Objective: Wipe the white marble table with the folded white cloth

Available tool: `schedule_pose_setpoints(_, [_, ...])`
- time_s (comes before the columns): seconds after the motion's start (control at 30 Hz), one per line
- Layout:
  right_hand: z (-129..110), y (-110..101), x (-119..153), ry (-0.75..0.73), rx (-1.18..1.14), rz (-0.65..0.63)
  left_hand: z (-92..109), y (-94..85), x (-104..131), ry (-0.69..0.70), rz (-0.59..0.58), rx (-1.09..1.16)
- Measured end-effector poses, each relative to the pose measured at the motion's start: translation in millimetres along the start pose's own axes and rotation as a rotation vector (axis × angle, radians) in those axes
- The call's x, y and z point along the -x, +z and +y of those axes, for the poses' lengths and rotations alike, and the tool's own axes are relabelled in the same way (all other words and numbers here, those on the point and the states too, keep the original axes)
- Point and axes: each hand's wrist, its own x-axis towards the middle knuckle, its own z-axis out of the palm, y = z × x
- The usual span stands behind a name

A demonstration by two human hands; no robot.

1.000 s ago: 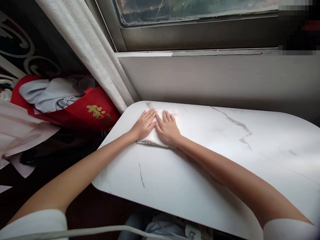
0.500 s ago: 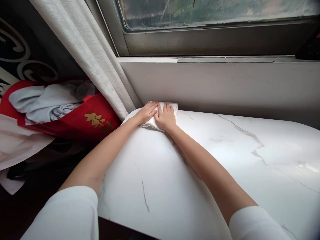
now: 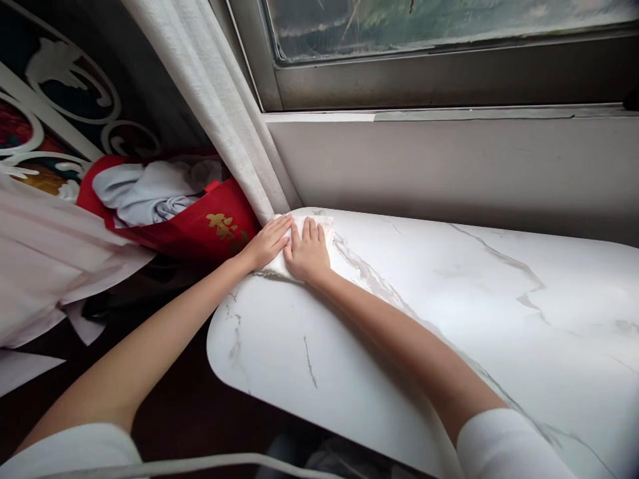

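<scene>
Both hands lie flat on a folded white cloth (image 3: 280, 266) at the far left corner of a white marble-patterned table (image 3: 419, 273). My left hand (image 3: 265, 243) rests on the cloth's left part, its fingers stretched out and close together. Just beside it, my right hand (image 3: 309, 253) presses the middle of the cloth, fingers extended and thumb toward the left hand. The cloth's edges show around the hands; the rest of it is covered by them.
A pale curtain (image 3: 219, 100) hangs by the table's far left corner. Left of it stands a red bag (image 3: 184, 236) holding light grey fabric (image 3: 150, 189). Pinkish cloth (image 3: 54, 259) hangs at the left. A low wall (image 3: 424, 159) and a window frame (image 3: 424, 83) run behind the table.
Both hands and the cloth have slid toward the left and nearer along the table's left end. The camera view has shifted left, showing more of the pinkish cloth and the table's rounded near-left corner.
</scene>
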Motion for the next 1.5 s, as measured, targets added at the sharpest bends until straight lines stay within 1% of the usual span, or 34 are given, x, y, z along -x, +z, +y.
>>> schedule_pose_setpoints(0.1, [-20.8, -4.4, 31.8, -0.038, -0.04, -0.035, 12.4, -5.8, 39.6, 0.035, 0.023, 0.014])
schedule_pose_setpoints(0.2, [-41.7, -12.6, 69.1, -0.1, -0.085, -0.086, 29.7, -12.2, 85.5, 0.049, 0.047, 0.016])
schedule_pose_setpoints(0.3, [-59.8, -22.1, 108.9, -0.184, -0.151, -0.158, 50.2, -17.3, 132.7, 0.053, 0.049, 0.003])
schedule_pose_setpoints(0.37, [-68.7, -27.4, 131.6, -0.247, -0.215, -0.218, 61.8, -19.5, 158.2, 0.059, 0.045, 0.001])
schedule_pose_setpoints(0.4, [-72.1, -29.7, 140.2, -0.271, -0.249, -0.247, 66.2, -20.3, 167.7, 0.061, 0.035, 0.0])
schedule_pose_setpoints(0.47, [-76.6, -33.3, 150.1, -0.287, -0.312, -0.301, 71.1, -21.7, 178.8, 0.065, 0.003, -0.006])
schedule_pose_setpoints(0.57, [-78.6, -37.2, 148.4, -0.239, -0.382, -0.36, 71.2, -23.3, 179.3, 0.068, -0.04, -0.016])
schedule_pose_setpoints(0.63, [-77.4, -38.0, 140.3, -0.205, -0.403, -0.379, 69.2, -23.7, 173.3, 0.057, -0.048, -0.017])
schedule_pose_setpoints(0.7, [-74.0, -36.3, 129.1, -0.188, -0.394, -0.37, 67.0, -23.1, 164.3, 0.026, -0.05, -0.021])
schedule_pose_setpoints(0.77, [-67.5, -31.8, 114.7, -0.179, -0.353, -0.328, 63.9, -20.8, 151.2, -0.022, -0.046, -0.033])
schedule_pose_setpoints(0.83, [-56.6, -25.2, 95.8, -0.171, -0.296, -0.256, 57.9, -16.3, 131.3, -0.067, -0.032, -0.054])
schedule_pose_setpoints(0.93, [-31.6, -15.2, 58.3, -0.16, -0.201, -0.158, 41.8, -6.3, 85.8, -0.09, -0.008, -0.086])
schedule_pose_setpoints(1.03, [-1.0, -9.1, 16.2, -0.131, -0.106, -0.112, 22.1, 4.3, 27.0, -0.073, 0.002, -0.109])
schedule_pose_setpoints(1.1, [18.5, -7.5, -9.0, -0.08, -0.043, -0.09, 12.1, 9.6, -12.4, -0.041, -0.006, -0.123])
schedule_pose_setpoints(1.2, [42.9, -7.8, -37.0, 0.01, 0.025, -0.059, 5.4, 14.9, -61.8, -0.006, -0.037, -0.144])
schedule_pose_setpoints(1.27, [55.7, -9.2, -48.5, 0.055, 0.047, -0.043, 5.3, 17.9, -85.1, -0.005, -0.052, -0.153])
schedule_pose_setpoints(1.37, [68.8, -11.4, -56.4, 0.087, 0.062, -0.031, 7.0, 22.3, -105.3, -0.01, -0.056, -0.16])
schedule_pose_setpoints(1.43, [72.7, -12.1, -56.8, 0.09, 0.07, -0.025, 7.6, 24.6, -109.9, -0.008, -0.054, -0.161])
schedule_pose_setpoints(1.5, [73.2, -12.4, -54.5, 0.086, 0.077, -0.017, 8.5, 25.8, -108.9, -0.003, -0.043, -0.157])
